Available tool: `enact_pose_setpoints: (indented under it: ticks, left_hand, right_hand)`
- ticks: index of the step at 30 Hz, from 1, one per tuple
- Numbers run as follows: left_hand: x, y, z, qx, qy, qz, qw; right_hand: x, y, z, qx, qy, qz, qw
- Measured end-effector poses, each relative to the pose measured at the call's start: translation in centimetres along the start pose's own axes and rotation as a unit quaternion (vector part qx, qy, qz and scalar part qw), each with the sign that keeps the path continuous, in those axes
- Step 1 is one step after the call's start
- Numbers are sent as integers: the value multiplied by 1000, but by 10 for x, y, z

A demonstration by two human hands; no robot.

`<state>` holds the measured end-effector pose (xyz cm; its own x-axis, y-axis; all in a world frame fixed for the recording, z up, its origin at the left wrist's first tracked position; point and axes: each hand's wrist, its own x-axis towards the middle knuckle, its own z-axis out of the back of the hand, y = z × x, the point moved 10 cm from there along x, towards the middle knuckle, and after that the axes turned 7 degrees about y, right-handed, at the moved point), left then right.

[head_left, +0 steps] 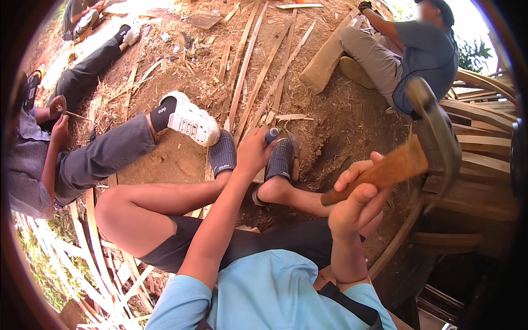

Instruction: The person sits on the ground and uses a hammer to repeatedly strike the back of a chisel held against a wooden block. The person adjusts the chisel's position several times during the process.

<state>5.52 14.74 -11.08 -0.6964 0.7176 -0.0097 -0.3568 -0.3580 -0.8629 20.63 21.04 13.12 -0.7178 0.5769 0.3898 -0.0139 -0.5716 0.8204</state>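
Note:
In my right hand is a hammer with a wooden handle and a dark metal head, raised to the right of my knee and smeared by motion. My fingers and thumb close round the handle's lower part. Between my feet, my left hand grips a short tool with a round blue-grey top end; its lower end is hidden under the hand. Dark perforated clogs cover my feet on either side of that hand. Part of a pale wood piece shows just below it, between the clogs.
Long wooden strips lie on the brown ground ahead. A thick wooden block lies beside a seated person at the far right. Another seated person is close on my left, their white shoe near my foot. Stacked wood stands right.

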Motion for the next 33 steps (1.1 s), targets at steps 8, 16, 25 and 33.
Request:
enact_pose_setpoints:
  ticks: [8, 16, 25, 33]
  left_hand:
    - [-2, 0, 0, -7, 6, -8, 1000]
    - [5, 33, 11, -70, -34, 80, 994]
    - [-38, 175, 13, -462, -132, 370, 795]
    - [-7, 122, 52, -333, -170, 195, 907]
  right_hand:
    - [-71, -141, -28, -113, 223, -267, 931]
    - [-116, -142, -45, -58, 264, -336, 902]
    - [-187, -195, -95, -144, 415, -396, 806]
    - [-195, -198, -96, -179, 431, -399, 789]
